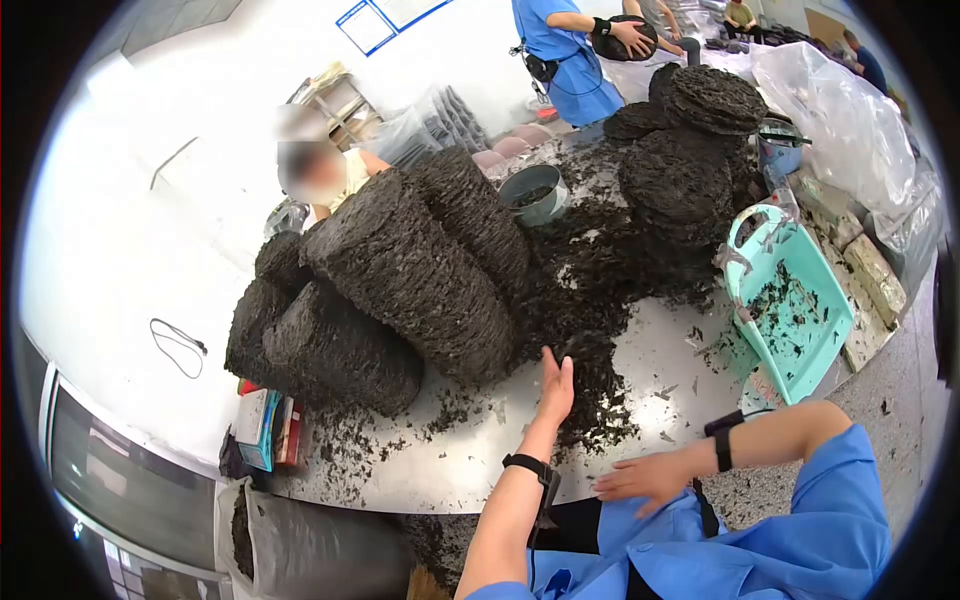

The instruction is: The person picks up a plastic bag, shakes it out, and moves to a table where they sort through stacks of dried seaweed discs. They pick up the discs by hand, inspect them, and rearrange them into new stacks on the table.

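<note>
My left hand (556, 388) reaches over the table (470, 480) with its fingers stretched out, right at the edge of a heap of loose black flakes (595, 385) that look like dried seaweed. Nothing shows in its grasp. Lower down and to the right, my right hand (647, 478) lies flat near the table's front edge, palm down and fingers extended. Tall stacks of round, dark, flaky cakes (410, 275) lean just left of my left hand. Flakes spread from there toward another pile of round cakes (680, 185) farther back.
A turquoise plastic dustpan-like basket (835, 315) with scattered flakes stands at right. Behind the heap is a grey bucket (535, 195). Boxes (262, 428) sit at the left edge, a filled sack (325, 545) below. A co-worker in blue (575, 60) holds a round cake across the table.
</note>
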`<move>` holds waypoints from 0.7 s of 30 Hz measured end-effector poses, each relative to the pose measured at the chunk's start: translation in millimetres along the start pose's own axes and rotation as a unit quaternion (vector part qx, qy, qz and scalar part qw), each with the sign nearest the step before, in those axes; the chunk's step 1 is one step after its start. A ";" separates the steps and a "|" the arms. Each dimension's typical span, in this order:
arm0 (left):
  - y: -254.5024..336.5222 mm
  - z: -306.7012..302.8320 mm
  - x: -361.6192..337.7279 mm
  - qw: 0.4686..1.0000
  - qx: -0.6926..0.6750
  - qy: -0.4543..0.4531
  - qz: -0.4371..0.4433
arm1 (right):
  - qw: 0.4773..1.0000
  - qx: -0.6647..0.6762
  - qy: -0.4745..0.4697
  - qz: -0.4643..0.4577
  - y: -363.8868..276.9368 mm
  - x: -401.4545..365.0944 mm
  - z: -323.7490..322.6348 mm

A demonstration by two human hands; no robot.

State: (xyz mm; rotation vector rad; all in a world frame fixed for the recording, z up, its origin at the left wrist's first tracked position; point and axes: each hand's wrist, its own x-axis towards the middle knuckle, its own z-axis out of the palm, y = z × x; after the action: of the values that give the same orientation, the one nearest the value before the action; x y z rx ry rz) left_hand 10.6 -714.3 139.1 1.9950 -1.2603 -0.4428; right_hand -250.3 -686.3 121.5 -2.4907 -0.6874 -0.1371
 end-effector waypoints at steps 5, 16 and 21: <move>8.7 -33.8 -49.0 0.990 -0.018 -0.026 0.134 | 1.000 -0.023 0.000 -0.008 75.7 42.0 -37.7; -97.7 -115.9 -200.3 0.942 0.261 0.193 -0.087 | 0.924 0.333 0.074 0.174 100.7 99.9 -88.6; -98.3 -119.5 -197.5 0.941 0.268 0.189 -0.082 | 0.732 0.632 -0.195 0.162 70.3 157.4 3.5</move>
State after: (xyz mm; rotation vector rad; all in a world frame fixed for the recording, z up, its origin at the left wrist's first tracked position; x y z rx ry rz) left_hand 55.8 -467.6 131.3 2.4978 -1.0408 0.2382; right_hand -79.3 -665.0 121.6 -1.2189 -0.2683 0.7645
